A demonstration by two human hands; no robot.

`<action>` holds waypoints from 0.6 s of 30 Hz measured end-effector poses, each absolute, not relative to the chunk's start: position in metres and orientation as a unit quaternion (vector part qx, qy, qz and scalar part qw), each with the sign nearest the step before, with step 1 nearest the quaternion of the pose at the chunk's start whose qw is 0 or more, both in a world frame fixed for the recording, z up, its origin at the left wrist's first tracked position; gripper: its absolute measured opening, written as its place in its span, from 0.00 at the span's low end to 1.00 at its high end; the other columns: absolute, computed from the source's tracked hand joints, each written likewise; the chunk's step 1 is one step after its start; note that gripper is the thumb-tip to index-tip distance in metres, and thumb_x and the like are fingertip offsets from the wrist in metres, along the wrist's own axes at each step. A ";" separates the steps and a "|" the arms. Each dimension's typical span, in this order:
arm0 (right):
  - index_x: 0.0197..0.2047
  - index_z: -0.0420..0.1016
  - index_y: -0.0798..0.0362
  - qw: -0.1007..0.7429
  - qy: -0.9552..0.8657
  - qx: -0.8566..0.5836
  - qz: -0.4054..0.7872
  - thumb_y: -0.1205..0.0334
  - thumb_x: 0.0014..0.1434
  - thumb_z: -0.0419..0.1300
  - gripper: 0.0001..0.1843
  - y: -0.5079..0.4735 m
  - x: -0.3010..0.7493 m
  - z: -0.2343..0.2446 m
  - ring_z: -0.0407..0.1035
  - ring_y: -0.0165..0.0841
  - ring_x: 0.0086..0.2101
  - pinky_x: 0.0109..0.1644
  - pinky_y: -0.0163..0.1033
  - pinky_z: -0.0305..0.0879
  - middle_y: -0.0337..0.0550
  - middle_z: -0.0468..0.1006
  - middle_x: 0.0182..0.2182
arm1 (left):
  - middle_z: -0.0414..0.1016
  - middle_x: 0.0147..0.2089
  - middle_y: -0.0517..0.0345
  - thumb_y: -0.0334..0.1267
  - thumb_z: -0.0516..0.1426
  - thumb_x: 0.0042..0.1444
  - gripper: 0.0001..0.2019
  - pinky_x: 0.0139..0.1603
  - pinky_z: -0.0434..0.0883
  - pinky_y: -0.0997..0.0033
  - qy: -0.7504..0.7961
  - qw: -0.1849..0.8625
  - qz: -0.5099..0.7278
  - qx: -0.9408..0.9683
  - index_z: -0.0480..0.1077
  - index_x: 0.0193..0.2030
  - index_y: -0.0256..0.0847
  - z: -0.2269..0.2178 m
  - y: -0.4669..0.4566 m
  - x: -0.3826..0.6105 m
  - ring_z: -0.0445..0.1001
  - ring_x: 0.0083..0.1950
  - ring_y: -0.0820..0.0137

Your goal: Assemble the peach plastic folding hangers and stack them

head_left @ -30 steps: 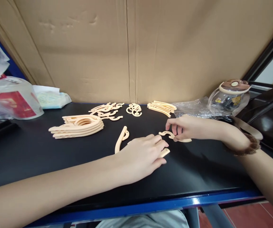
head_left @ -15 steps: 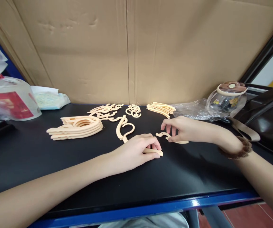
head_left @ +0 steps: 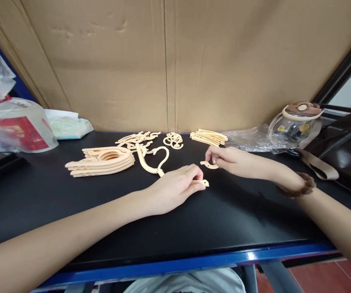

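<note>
My left hand [head_left: 173,189] is closed around one arm of a beige folding clothes hanger [head_left: 146,163]. The hanger's hook and other arm stick out beyond the knuckles, and the gripped arm's holed end shows past the fingertips. To the right, my right hand [head_left: 236,161] pinches a loose beige hanger arm piece [head_left: 209,165] at the tabletop. Only its curved, notched end shows; the fingers cover the remainder. The two hands are apart.
A stack of beige hangers [head_left: 102,165] lies left on the black table [head_left: 169,240]. Behind are loose arm pieces [head_left: 138,139], hooks [head_left: 173,140] and strips [head_left: 208,137]. A clear bottle [head_left: 297,124] and plastic bag [head_left: 245,138] are right; cardboard [head_left: 117,69] stands behind.
My right fingers have closed on the loose arm piece. In my left hand the hanger has turned, its free arm now swung further left.
</note>
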State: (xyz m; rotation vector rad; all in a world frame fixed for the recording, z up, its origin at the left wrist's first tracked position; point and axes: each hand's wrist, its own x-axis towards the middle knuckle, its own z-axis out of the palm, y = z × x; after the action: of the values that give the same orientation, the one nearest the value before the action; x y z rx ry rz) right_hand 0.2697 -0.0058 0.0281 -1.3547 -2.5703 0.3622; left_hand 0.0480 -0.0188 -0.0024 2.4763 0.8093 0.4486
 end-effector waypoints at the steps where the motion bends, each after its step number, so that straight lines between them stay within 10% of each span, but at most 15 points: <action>1: 0.41 0.64 0.52 0.119 -0.870 -0.458 0.141 0.65 0.64 0.44 0.09 -0.006 0.270 0.029 0.59 0.28 0.27 0.32 0.35 0.55 0.35 0.66 0.26 | 0.66 0.37 0.62 0.44 0.47 0.66 0.10 0.37 0.62 0.71 0.304 0.247 0.167 0.905 0.58 0.35 0.42 -0.003 -0.019 0.048 0.66 0.37 0.71; 10: 0.37 0.68 0.55 0.014 -0.822 -0.328 0.465 0.49 0.65 0.49 0.18 -0.011 0.271 0.043 0.52 0.25 0.26 0.29 0.32 0.52 0.33 0.57 0.25 | 0.66 0.30 0.68 0.50 0.52 0.62 0.13 0.30 0.60 0.75 0.294 0.238 0.172 0.909 0.56 0.35 0.44 -0.003 -0.019 0.046 0.65 0.29 0.74; 18: 0.31 0.69 0.57 0.024 -0.813 -0.298 0.500 0.48 0.65 0.51 0.21 -0.011 0.276 0.047 0.50 0.24 0.25 0.28 0.32 0.47 0.33 0.57 0.24 | 0.66 0.28 0.67 0.49 0.47 0.65 0.13 0.28 0.59 0.74 0.271 0.180 0.175 0.929 0.52 0.35 0.44 -0.003 -0.017 0.047 0.68 0.27 0.72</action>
State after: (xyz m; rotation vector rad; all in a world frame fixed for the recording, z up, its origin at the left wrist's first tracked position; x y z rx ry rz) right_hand 0.2757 -0.0111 0.0466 -0.9219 -2.5151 1.5475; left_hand 0.0467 -0.0171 -0.0026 2.6251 0.7653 0.4943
